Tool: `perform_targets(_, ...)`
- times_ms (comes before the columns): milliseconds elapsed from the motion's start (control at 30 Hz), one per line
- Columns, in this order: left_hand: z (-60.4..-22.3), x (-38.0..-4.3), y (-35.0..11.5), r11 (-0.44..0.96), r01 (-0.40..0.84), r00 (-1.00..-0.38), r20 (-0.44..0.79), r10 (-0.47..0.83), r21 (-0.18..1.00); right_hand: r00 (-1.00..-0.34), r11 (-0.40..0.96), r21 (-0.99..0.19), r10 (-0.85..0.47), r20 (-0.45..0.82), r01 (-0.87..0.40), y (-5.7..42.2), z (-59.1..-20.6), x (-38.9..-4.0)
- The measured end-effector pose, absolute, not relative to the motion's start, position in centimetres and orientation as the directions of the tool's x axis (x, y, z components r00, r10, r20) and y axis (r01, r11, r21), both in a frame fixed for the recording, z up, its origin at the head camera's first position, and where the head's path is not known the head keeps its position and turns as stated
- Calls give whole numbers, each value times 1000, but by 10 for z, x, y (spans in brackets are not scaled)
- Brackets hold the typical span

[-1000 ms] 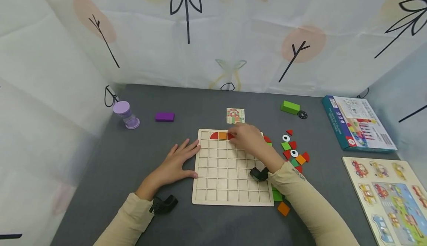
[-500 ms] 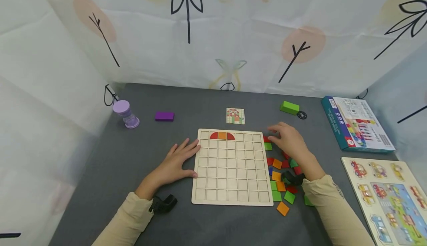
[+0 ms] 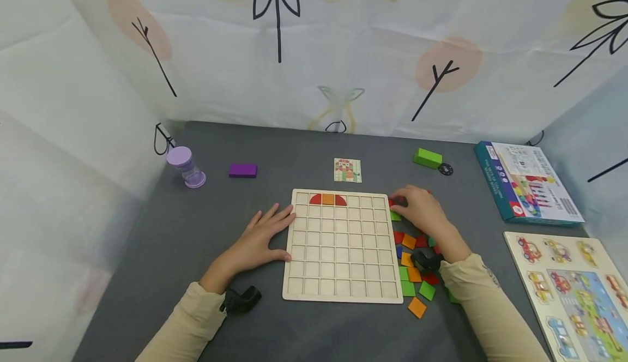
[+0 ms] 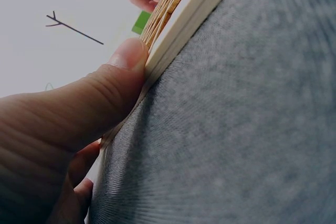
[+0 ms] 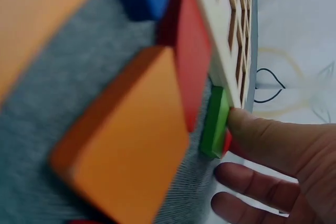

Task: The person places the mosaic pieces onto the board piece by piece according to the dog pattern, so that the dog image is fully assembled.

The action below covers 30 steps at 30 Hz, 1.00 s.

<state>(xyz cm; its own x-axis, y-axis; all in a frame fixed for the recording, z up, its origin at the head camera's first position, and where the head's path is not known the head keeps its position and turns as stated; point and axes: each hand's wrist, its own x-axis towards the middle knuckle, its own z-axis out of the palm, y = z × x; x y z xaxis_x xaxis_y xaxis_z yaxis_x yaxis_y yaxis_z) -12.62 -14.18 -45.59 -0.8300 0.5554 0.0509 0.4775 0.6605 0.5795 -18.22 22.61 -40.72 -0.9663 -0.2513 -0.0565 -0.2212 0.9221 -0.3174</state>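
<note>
My left hand (image 3: 260, 242) lies spread at the left edge of a wooden grid board (image 3: 343, 240), its thumb touching the side in the left wrist view. Two red quarter-round blocks, one being the left block (image 3: 315, 200), flank an orange square block (image 3: 327, 199) in the top row. At the board's upper right corner my right hand (image 3: 421, 209) has its thumb and forefinger around a red block (image 5: 227, 143), mostly hidden by the fingers. A green block (image 5: 215, 121) is beside the thumb. A small pattern card (image 3: 347, 170) lies beyond the board.
Orange (image 3: 417, 307), green, red and blue blocks lie scattered along the board's right side. A green block (image 3: 428, 158), purple block (image 3: 242, 170) and purple sand timer (image 3: 186, 167) stand farther back. To the right are a game box (image 3: 532, 182) and a vehicle puzzle board (image 3: 569, 291).
My right hand has moved from the board's top row to the red block beyond its right edge, uncovering the right-hand red quarter-round. The left hand has stayed in place.
</note>
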Motion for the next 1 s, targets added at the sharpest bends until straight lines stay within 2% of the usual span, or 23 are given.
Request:
perform_targets(567, -452, -126, -141, 665, 471, -833, 45, 552, 579, -963, 962, -183, -231, -137, -204, 218, -400, -192)
perform_targets(1000, -453, -126, -141, 665, 479, -831, 53, 553, 574, -968, 959, -195, -231, -101, -208, 223, -399, -195)
